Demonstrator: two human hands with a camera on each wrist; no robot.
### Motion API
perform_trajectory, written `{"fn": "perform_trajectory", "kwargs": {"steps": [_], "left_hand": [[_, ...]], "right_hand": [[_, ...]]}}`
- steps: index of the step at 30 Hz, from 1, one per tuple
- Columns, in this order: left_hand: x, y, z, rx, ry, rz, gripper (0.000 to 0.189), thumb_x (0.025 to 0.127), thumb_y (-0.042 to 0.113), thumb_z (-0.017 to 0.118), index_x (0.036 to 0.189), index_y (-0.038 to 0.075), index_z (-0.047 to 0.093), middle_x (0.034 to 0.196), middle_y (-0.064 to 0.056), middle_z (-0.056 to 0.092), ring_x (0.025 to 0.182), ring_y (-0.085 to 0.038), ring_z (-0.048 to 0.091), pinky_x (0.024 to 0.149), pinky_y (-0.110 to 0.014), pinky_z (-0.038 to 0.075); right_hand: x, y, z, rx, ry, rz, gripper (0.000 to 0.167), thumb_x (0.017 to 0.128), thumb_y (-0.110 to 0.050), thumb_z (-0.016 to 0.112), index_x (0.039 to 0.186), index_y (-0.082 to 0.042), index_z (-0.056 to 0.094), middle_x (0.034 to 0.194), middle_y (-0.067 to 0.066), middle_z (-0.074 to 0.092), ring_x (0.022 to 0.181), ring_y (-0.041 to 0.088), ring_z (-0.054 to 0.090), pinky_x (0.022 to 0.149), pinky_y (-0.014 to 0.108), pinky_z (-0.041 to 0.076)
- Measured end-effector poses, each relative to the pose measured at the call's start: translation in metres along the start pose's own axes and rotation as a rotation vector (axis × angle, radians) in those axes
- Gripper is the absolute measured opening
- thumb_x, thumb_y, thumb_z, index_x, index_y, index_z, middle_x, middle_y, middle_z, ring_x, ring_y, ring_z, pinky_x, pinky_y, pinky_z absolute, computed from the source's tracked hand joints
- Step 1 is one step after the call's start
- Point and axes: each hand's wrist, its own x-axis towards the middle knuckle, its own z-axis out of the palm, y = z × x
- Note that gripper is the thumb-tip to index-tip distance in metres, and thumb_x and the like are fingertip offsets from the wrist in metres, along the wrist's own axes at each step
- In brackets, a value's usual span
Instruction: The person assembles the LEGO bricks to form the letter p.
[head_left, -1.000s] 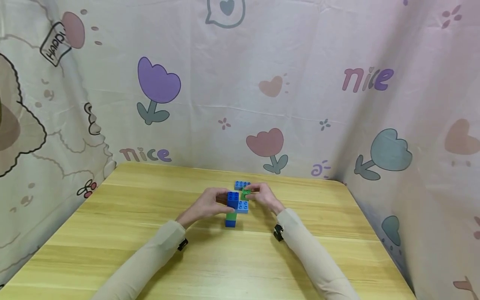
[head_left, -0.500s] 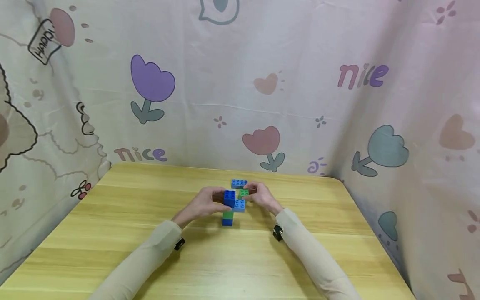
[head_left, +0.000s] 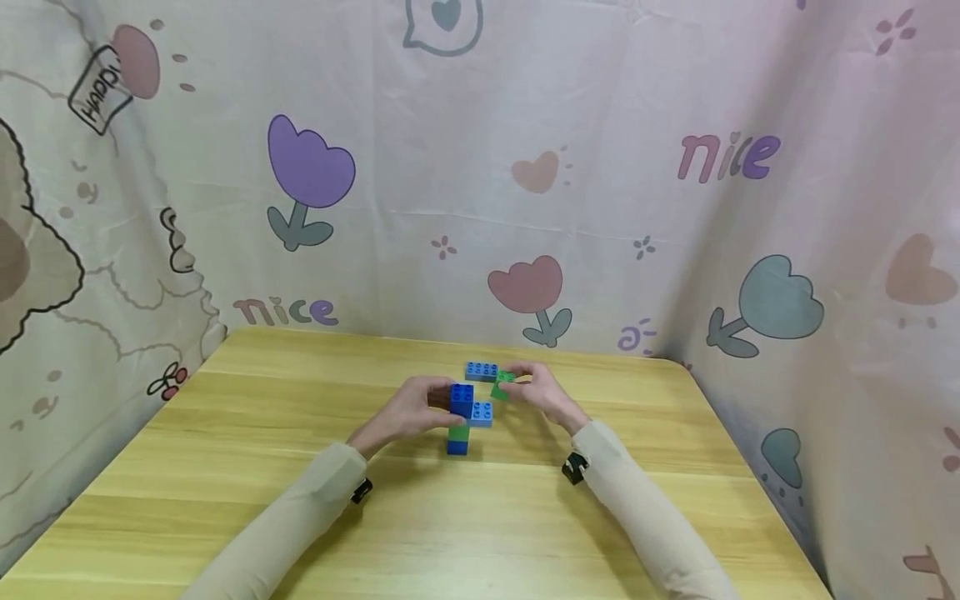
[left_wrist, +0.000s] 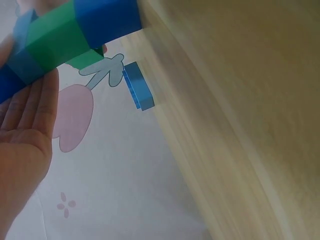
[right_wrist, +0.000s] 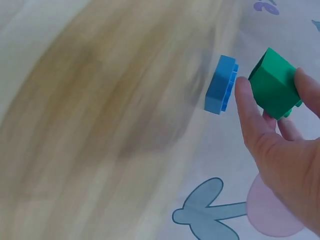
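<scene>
Near the middle of the table stands an upright stack: a dark blue brick (head_left: 457, 447) at the bottom, a green brick (head_left: 458, 432), a light blue brick (head_left: 482, 414) jutting to the right, and a dark blue brick (head_left: 462, 400) on top. My left hand (head_left: 412, 407) grips the stack's upper part from the left, thumb in front; the left wrist view shows its fingers (left_wrist: 32, 107) against the bricks. To the right, my right hand (head_left: 542, 390) pinches a separate green brick (right_wrist: 275, 85) between thumb and fingers. This brick is tilted and apart from the stack.
A light blue brick (head_left: 482, 371) with several studs lies behind the stack, close to the held green brick. The wooden table (head_left: 360, 550) ends at the back against a patterned curtain (head_left: 420, 167), which also hangs at both sides.
My right hand has drawn a little to the right with the green brick, widening the gap from the stack. The left hand keeps its hold on the stack. The head view has shifted slightly.
</scene>
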Motion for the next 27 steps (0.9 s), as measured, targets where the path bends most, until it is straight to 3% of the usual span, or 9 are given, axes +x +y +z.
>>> {"fn": "perform_trajectory", "kwargs": {"steps": [12, 22, 27], "left_hand": [[0.0, -0.002, -0.002, 0.003, -0.003, 0.022, 0.035, 0.079, 0.026, 0.083, 0.108, 0.015, 0.068, 0.101, 0.002, 0.073, 0.093, -0.015, 0.069, 0.087, -0.034, 0.058], [-0.001, -0.002, -0.001, 0.021, 0.002, 0.027, 0.035, 0.079, 0.028, 0.083, 0.109, 0.015, 0.068, 0.101, 0.002, 0.072, 0.093, -0.015, 0.068, 0.088, -0.035, 0.058], [0.0, 0.0, 0.0, 0.042, 0.003, 0.029, 0.035, 0.08, 0.028, 0.082, 0.109, 0.016, 0.068, 0.102, 0.002, 0.072, 0.093, -0.014, 0.068, 0.088, -0.034, 0.057]], "right_hand": [[-0.001, -0.002, -0.003, 0.059, -0.005, 0.028, 0.045, 0.094, -0.01, 0.066, 0.135, 0.003, 0.052, 0.13, 0.024, 0.052, 0.102, 0.023, 0.066, 0.097, 0.055, 0.05], [-0.021, -0.028, 0.001, 0.037, -0.008, -0.009, 0.045, 0.091, -0.004, 0.067, 0.133, 0.006, 0.054, 0.115, 0.023, 0.065, 0.091, 0.022, 0.068, 0.098, 0.055, 0.05], [-0.017, -0.014, 0.003, 0.047, 0.03, -0.028, 0.045, 0.088, -0.003, 0.069, 0.131, 0.001, 0.056, 0.112, 0.019, 0.069, 0.088, 0.015, 0.065, 0.098, 0.054, 0.05]]}}
